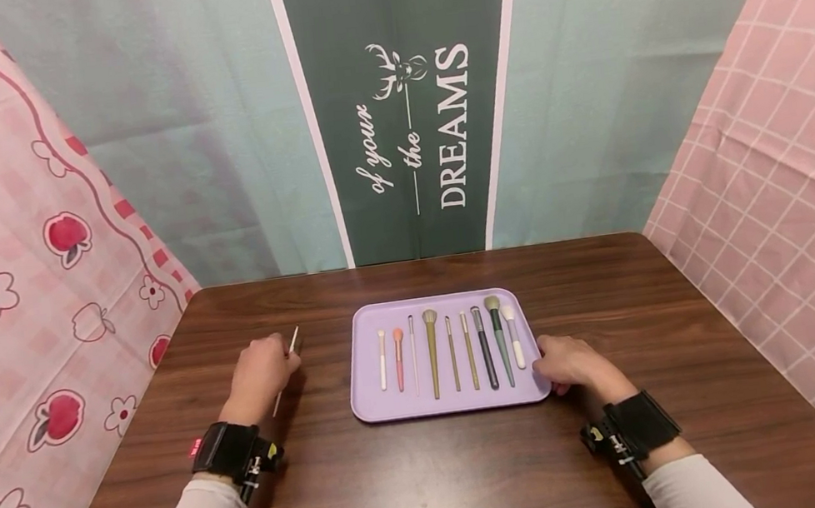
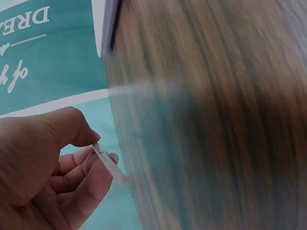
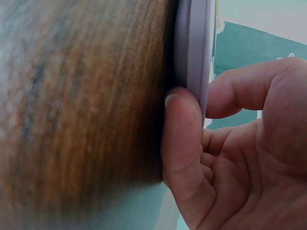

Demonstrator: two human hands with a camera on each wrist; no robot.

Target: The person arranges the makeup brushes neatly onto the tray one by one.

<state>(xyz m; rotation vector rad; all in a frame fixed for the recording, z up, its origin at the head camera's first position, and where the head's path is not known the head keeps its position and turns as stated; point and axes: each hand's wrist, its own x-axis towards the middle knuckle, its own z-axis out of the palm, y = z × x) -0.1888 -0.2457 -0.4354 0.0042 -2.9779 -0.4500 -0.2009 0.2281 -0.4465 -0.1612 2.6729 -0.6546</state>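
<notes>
My left hand (image 1: 262, 368) is over the left part of the table, left of the tray. Between its thumb and fingers it pinches a slim pale makeup brush (image 2: 111, 166), whose bristles I cannot make out. A lilac tray (image 1: 410, 409) lies flat near the middle, bearing several makeup brushes side by side. Among them are a coral brush (image 1: 399, 360), a thick olive brush (image 1: 433, 360), a dark-handled brush (image 1: 487, 354) and a green brush (image 1: 499, 340). My right hand (image 1: 569, 360) grips the tray's right rim (image 3: 194, 52), with fingers on both sides of it.
The dark wooden table (image 1: 419, 487) carries the tray and reaches back to a teal and dark green curtain (image 1: 214, 142) with white lettering. Pink patterned cloths hang on the left (image 1: 19, 290) and right (image 1: 762, 121) sides.
</notes>
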